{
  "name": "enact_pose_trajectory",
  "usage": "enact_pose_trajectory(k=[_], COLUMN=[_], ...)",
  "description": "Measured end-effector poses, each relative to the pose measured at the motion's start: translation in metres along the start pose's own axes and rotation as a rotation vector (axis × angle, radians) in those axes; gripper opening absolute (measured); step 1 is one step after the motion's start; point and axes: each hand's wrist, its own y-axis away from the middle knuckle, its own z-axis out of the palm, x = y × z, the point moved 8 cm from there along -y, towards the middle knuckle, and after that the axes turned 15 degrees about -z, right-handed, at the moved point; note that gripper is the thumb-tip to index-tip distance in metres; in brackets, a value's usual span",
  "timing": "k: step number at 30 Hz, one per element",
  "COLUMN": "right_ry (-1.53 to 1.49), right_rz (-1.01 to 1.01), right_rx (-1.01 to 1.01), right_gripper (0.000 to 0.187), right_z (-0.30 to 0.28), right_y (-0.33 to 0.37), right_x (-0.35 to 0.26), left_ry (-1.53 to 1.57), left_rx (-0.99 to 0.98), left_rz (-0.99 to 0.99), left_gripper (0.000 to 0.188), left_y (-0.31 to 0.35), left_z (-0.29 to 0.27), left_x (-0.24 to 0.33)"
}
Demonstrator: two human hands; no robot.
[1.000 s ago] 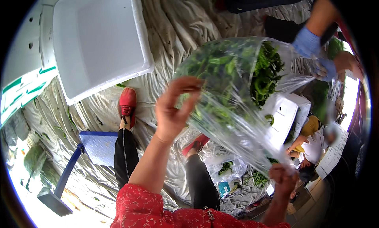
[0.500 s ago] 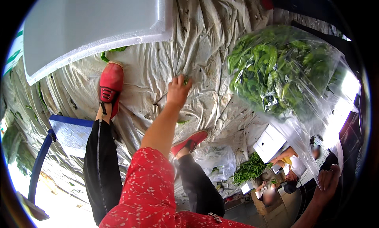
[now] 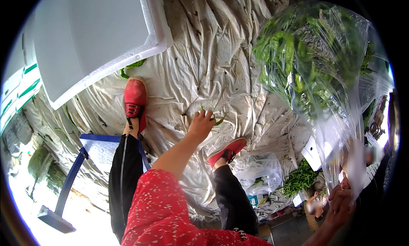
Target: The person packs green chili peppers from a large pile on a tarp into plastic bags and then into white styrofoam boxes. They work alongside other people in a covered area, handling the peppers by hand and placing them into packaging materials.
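My left hand (image 3: 201, 127) reaches low over the wrinkled cloth, its fingers curled. A slim green pepper (image 3: 220, 120) sticks out at its fingertips, and a thin green tip shows above the fingers. Off to the right bulges a large clear plastic bag (image 3: 336, 131) packed with long green peppers (image 3: 289, 54). My right hand (image 3: 342, 201) grips the gathered edge of this bag, fingers pinched on the film. The palm side of my left hand is hidden, so how many peppers it holds is unclear.
A white foam box (image 3: 98, 41) stands at upper left, with a green pepper (image 3: 135, 64) by its edge. My red shoes (image 3: 135, 94) rest on the cloth. Nearby are a blue-framed stool (image 3: 100, 154), a crumpled clear bag (image 3: 260, 171), a green heap (image 3: 300, 177) and another person (image 3: 316, 206).
The view has shifted. My left hand has come closer to me over the cloth, and a pepper now sticks out beside its fingers. My right hand keeps hold of the bag.
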Motion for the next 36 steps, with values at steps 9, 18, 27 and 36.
enact_pose_trajectory(k=[9,18,27,36], right_ry=[0.068,0.527,0.534,0.302], right_rz=[0.056,-0.154,-0.085,0.064], right_rx=[0.017,-0.239,-0.195,-0.287], right_gripper=[0.016,0.017,0.030,0.045], right_z=[0.042,0.094,0.068,0.023], right_y=[0.017,0.003,0.026,0.007], right_x=[0.025,0.010,-0.011,-0.024], left_ry=[-0.445,0.200,0.702,-0.054], left_rx=[0.046,-0.088,0.227,-0.133], left_rz=[-0.672,-0.404,0.354,0.583], left_gripper=[0.015,0.027,0.025,0.052], left_y=[-0.095,-0.064,-0.098,-0.058], left_z=[-0.167,-0.197,-0.454,-0.363], left_x=[-0.224,-0.086,0.352,0.321])
